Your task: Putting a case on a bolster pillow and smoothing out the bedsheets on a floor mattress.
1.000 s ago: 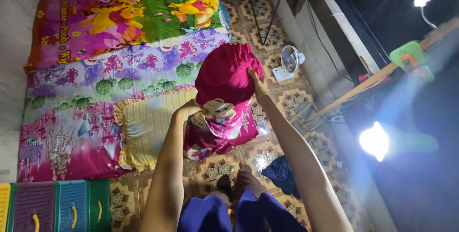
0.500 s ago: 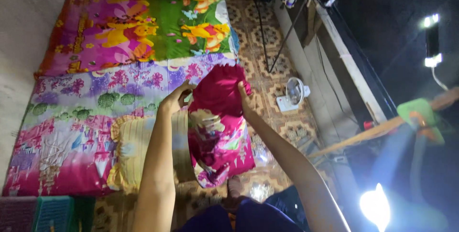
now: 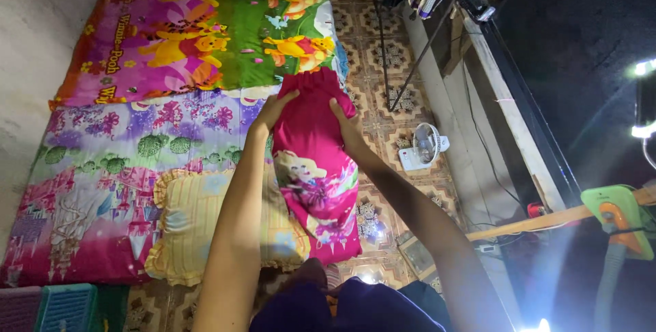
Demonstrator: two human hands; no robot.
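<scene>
A patterned tile floor runs beside a low mattress spread with bright cartoon and flower sheets, lit by a harsh lamp from the lower right. Both hands hold a long magenta bolster by its upper end: the left hand cups the left side and the right hand presses the right side, fingers curled around the cloth just under the gathered frill at the top. Neither hand is wide open; each is wrapped on the fabric, squeezing the roll between them. The bolster hangs down from the grip toward the person's knees, its lower part printed with a cartoon figure, its bottom end near the floor in front of the blue-clad lap. It looks soft and light, stuffed enough to keep its roll shape but yielding where the fingers dent it; the cover seems smooth and likely to slide over the filling, so the firmest hold is probably on the body of the roll just below the frill. Just left of it lies a yellow frilled pillow on the mattress edge. A small white fan stands on the tiles to the right, well apart, and coloured baskets sit at lower left.
</scene>
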